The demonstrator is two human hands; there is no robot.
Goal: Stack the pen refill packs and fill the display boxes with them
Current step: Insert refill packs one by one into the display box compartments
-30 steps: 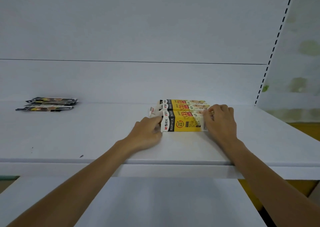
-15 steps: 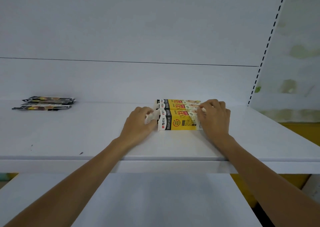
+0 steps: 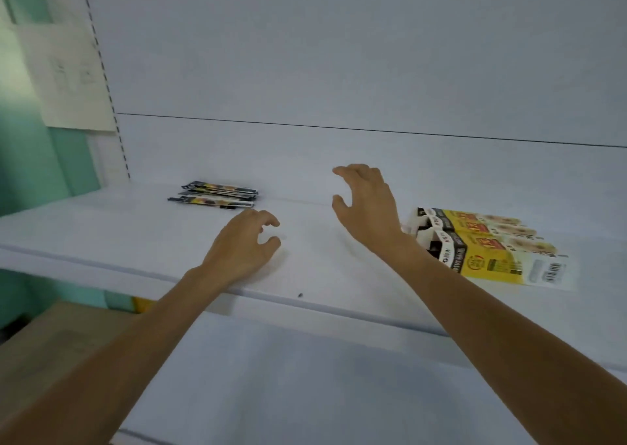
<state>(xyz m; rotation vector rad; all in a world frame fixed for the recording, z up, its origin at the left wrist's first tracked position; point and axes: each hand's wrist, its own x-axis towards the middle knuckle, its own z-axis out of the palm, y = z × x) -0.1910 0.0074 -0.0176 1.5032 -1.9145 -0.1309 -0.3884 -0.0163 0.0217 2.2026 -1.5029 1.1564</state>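
Head view, left hand [image 3: 241, 248], right hand [image 3: 366, 207] now off display boxes [image 3: 485, 248]

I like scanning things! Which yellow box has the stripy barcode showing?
The frontmost display box, nearest the shelf edge: its barcode shows at its right end. The two boxes behind show none.
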